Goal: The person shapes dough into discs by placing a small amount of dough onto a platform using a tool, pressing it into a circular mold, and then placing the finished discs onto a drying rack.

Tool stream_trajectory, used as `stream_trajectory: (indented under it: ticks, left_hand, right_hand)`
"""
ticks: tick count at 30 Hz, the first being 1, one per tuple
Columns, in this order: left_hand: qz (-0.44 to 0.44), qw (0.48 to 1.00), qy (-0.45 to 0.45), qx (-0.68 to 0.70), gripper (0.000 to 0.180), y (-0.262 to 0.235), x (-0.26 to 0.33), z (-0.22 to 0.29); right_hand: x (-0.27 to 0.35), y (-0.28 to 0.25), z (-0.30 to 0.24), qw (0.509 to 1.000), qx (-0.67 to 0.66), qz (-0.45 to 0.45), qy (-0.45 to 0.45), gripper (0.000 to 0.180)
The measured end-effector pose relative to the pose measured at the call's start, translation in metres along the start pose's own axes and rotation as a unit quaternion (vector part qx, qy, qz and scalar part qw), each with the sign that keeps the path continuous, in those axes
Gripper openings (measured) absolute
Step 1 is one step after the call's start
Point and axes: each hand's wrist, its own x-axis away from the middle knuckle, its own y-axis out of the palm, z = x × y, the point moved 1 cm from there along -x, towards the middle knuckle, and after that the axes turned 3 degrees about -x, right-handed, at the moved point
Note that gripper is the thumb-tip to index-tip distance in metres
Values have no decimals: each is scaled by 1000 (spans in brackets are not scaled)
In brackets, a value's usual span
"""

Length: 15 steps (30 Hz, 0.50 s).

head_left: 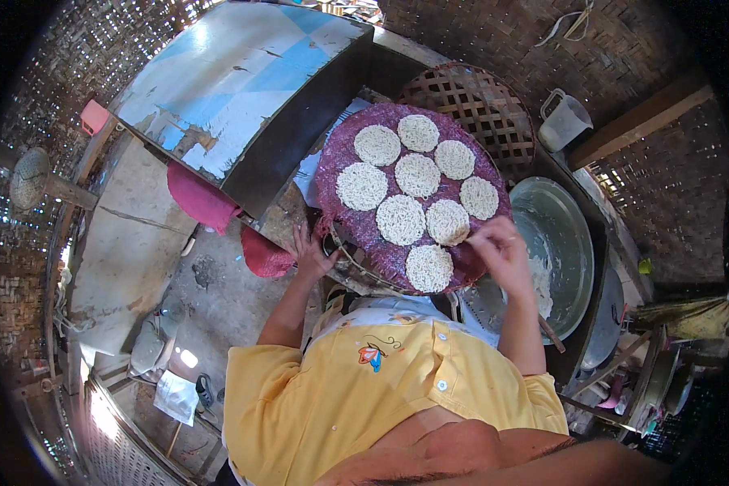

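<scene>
Several round white grain cakes [417, 176] lie flat on a purple cloth [348, 182] spread over a round woven tray [373, 281] in front of me. My left hand [308, 253] rests by the tray's near left rim, fingers spread and holding nothing that I can see. Over the tray's right side, my right hand [500, 247] has its fingers bent together, tips close to the edge of one cake [448, 223]. Whatever may be between those fingertips is hidden. The nearest cake [429, 269] sits just left of that hand.
A large basin [571, 211] with white residue stands at the right. Behind the tray leans an open-weave basket [470, 105], beside a plastic jug [564, 121]. A peeling blue-and-white panel [243, 73] rises at the far left. Pink fabric [198, 198] hangs below it.
</scene>
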Motion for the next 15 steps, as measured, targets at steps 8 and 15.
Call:
stream_trajectory:
  ticks: [8,15]
  left_hand:
    - [-60,996,-67,-10,84,-27,1,18]
    - [146,986,-12,79,58,-71,-21,25]
  right_hand:
    - [75,-112,103,954,25,216,204,9]
    - [90,-94,109,899,288,139,300,30]
